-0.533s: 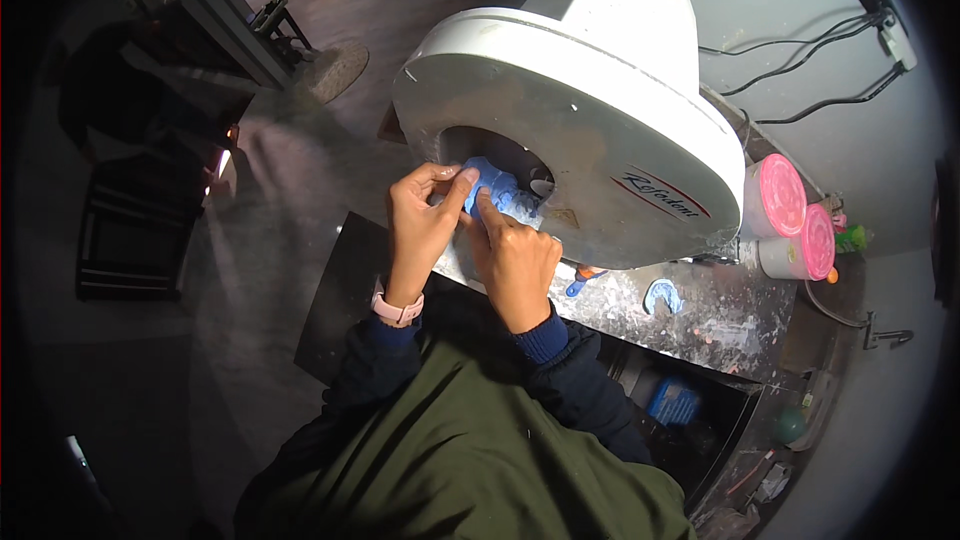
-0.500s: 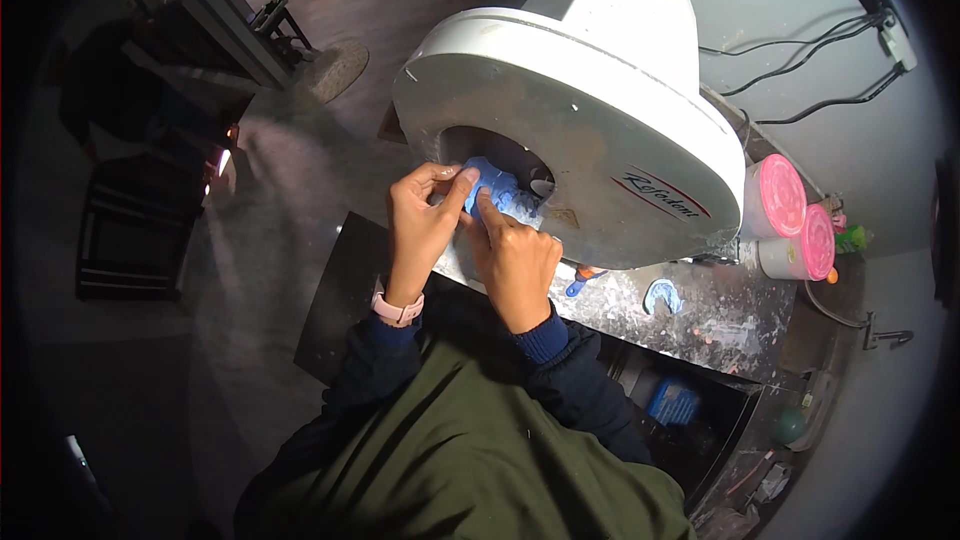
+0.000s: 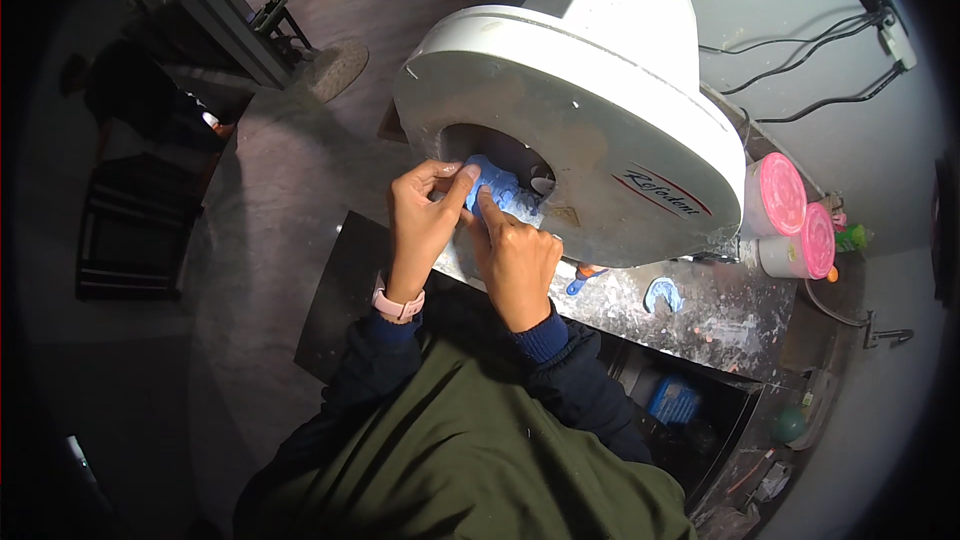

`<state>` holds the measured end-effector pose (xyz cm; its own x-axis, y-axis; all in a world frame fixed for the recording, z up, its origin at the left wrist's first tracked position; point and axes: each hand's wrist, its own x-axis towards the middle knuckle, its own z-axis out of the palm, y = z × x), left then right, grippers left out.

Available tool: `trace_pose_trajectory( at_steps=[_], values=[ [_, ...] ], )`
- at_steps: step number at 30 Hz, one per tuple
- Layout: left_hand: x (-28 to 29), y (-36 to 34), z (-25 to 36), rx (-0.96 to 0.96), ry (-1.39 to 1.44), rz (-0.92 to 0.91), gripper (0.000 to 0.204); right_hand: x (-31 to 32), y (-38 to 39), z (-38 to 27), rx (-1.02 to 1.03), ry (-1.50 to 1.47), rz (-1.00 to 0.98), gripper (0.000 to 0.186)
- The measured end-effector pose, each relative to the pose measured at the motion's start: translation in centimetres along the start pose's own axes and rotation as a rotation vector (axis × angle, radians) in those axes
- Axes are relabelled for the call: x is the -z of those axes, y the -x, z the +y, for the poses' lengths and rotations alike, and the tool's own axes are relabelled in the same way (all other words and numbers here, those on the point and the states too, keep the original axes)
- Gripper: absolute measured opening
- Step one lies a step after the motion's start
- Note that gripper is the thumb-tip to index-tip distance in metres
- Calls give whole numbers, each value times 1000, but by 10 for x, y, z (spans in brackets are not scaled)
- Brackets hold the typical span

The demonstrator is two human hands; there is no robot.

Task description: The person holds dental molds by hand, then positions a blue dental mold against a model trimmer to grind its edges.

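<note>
A blue dental cast (image 3: 487, 176) is at the round opening in the grey front of a white trimming machine (image 3: 590, 165). My left hand (image 3: 420, 220) pinches the cast's near left side between thumb and fingers. From the right, my right hand (image 3: 520, 265) grips it too, its index finger stretched along the cast. The cast's far side is partly inside the dark opening, and my fingers cover some of its near edge. Whitish residue or wet material shows beside it at the opening's lower rim.
A horseshoe-shaped blue piece (image 3: 663, 295) and a blue-handled tool (image 3: 577, 286) lie on the splattered bench (image 3: 720, 325). Buckets with pink lids (image 3: 780, 195) stand at right, near a tap (image 3: 885, 337). A person (image 3: 135, 90) is at far left by a dark chair (image 3: 130, 230).
My hands and the cast stay almost in place at the opening. The person in the background has shifted slightly.
</note>
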<state>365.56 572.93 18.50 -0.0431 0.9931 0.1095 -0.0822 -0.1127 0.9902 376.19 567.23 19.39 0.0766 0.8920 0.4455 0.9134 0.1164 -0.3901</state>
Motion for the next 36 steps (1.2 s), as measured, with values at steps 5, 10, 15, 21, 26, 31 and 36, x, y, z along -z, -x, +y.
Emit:
trace_pose_trajectory(
  at_steps=[5, 10, 15, 21, 26, 31, 36],
  values=[
    [0, 0, 3, 25, 6, 0, 19, 1, 0, -1, 0, -1, -2, 31],
    [-2, 1, 3, 12, 2, 5, 19, 2, 0, 2, 1, -13, -16, 30],
    [2, 3, 11, 43, 26, 25, 17, 1, -1, -3, 3, -48, -36, 30],
    [22, 14, 16, 40, 52, -3, 12, 8, 10, -30, -34, 16, 2, 28],
    [39, 30, 34, 0, 101, 20, 21, 17, 22, -57, -37, 34, -26, 24],
    [58, 45, 48, -19, 14, 38, 23, 25, 32, -82, -23, 44, 9, 23],
    [70, 57, 60, -5, 30, 33, 17, 29, 41, -94, -27, 43, 3, 26]
  ],
)
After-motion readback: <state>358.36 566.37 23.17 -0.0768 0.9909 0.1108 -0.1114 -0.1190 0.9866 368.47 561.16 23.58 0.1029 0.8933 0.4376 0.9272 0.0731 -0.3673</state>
